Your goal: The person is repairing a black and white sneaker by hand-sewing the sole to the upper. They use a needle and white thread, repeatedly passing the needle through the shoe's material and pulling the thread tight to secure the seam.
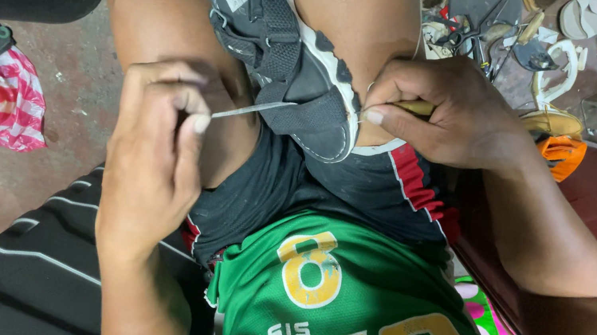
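One black-and-white shoe (pixel 287 44) lies clamped between the knees. The left hand (pixel 154 160) pinches one taut thread (pixel 256 109); the right hand (pixel 446 107) grips one wooden-handled awl (pixel 414 107) at the sole's edge.

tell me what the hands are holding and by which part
The left hand pinches a pale thread at its end. The right hand grips a stitching tool by its handle, at the shoe.
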